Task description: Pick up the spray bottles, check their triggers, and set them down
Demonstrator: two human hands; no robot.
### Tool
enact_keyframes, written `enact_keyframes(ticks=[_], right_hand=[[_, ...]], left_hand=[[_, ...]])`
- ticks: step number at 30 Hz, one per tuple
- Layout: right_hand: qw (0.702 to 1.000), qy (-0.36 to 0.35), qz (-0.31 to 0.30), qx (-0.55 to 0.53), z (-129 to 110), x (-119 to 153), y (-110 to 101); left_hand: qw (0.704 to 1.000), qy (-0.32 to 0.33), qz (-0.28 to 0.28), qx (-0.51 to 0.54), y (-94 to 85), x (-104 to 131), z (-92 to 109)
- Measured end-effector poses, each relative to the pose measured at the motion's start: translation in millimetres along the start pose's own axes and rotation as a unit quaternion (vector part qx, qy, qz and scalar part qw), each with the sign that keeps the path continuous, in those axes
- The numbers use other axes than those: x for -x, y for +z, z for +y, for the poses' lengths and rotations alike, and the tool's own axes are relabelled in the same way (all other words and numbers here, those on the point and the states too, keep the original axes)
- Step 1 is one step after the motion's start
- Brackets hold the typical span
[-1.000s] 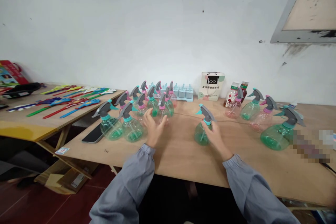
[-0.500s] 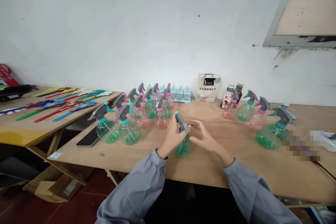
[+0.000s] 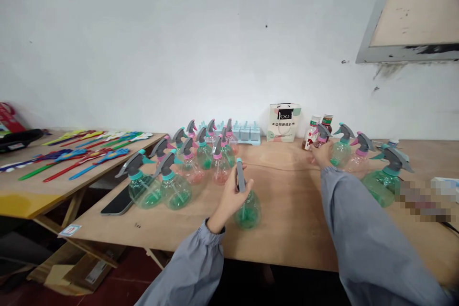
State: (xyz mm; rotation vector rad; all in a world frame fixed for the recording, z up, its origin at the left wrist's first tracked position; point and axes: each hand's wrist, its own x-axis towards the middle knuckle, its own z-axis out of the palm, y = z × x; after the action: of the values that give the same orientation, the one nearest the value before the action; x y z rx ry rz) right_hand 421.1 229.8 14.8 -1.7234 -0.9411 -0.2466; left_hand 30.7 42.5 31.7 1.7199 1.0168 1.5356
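Observation:
My left hand (image 3: 234,195) is wrapped round the grey trigger head of a green spray bottle (image 3: 248,215), which stands at the middle of the table. My right hand (image 3: 322,154) reaches to the back right and is closed round the body of a pink spray bottle (image 3: 323,131); only its grey head, pink collar and part of its side show. Beside that hand stand a green spray bottle (image 3: 340,153), another pink one (image 3: 358,158) and, nearer me, a larger-looking green one (image 3: 382,186).
A group of pink and green spray bottles (image 3: 175,191) stands at the left, beside a black phone (image 3: 117,202). Along the wall are pale blue moulds (image 3: 250,134), a paper bag (image 3: 284,124) and drink bottles (image 3: 310,131). Colourful hand-shaped strips (image 3: 86,158) lie on the left table.
My right hand has left the green spray bottle in the middle and moved right and away to a pink one. My left hand stays on the green bottle's head, which has turned.

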Motion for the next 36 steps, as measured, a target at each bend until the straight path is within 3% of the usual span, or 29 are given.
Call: enact_keyframes(ticks=[3,8,12,17,21,28,36], right_hand=[[0.999,0.010,-0.031,0.017,-7,19,-5],[0.991,-0.077,-0.099,-0.044,-33,83,-31],[0.955,-0.132,-0.202,-0.171,-53,141,-59],[0.930,-0.113,-0.286,-0.202,-75,185,-88],[0.927,-0.107,-0.290,-0.212,-86,200,-97],[0.926,-0.109,-0.282,-0.228,-89,211,-99],[0.931,-0.117,-0.267,-0.221,-87,213,-95]], left_hand=[[1.000,0.008,-0.002,0.022,-4.2,-2,2],[0.999,-0.004,-0.028,0.026,-13.2,-8,6],[0.997,-0.062,-0.035,0.034,-21.3,-13,10],[0.987,-0.057,-0.063,0.136,-31.9,-16,17],[0.973,-0.084,-0.079,0.202,-34.5,-17,25],[0.972,-0.109,-0.001,0.206,-28.3,-19,26],[0.971,-0.078,-0.070,0.214,-25.6,-23,15]])
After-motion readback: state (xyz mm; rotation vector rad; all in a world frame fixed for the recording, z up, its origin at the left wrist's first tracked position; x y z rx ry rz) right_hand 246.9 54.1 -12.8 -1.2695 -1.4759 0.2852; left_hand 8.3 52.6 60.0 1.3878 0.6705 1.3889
